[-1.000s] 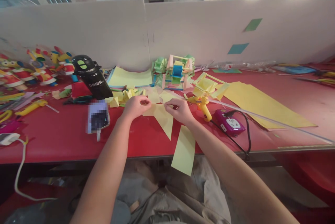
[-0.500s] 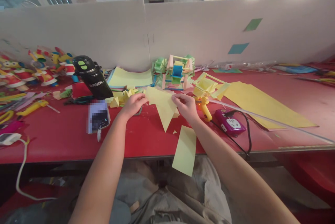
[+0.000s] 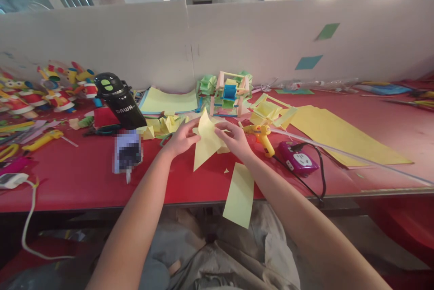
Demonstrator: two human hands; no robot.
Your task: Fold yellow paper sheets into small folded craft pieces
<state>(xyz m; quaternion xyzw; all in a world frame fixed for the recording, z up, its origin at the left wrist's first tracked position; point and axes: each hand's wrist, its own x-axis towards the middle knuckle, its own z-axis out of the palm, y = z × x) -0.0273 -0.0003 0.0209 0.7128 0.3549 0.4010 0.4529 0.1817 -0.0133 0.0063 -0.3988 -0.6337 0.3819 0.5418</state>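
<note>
Both hands' grip pinched a pale yellow triangular paper piece (image 3: 204,143), left hand (image 3: 181,138) and right hand (image 3: 233,138) on either side, lifted above the red counter (image 3: 84,181) near its front edge. Folding looked barely started, imo; a yellow paper strip (image 3: 240,194) overhung that edge untouched.

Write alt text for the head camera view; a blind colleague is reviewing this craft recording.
Two bare hands, left hand and right hand, hold a pointed piece of yellow paper above a red table. Around them lie a yellow paper strip overhanging the edge, a glue gun, a black bottle and a phone.
</note>
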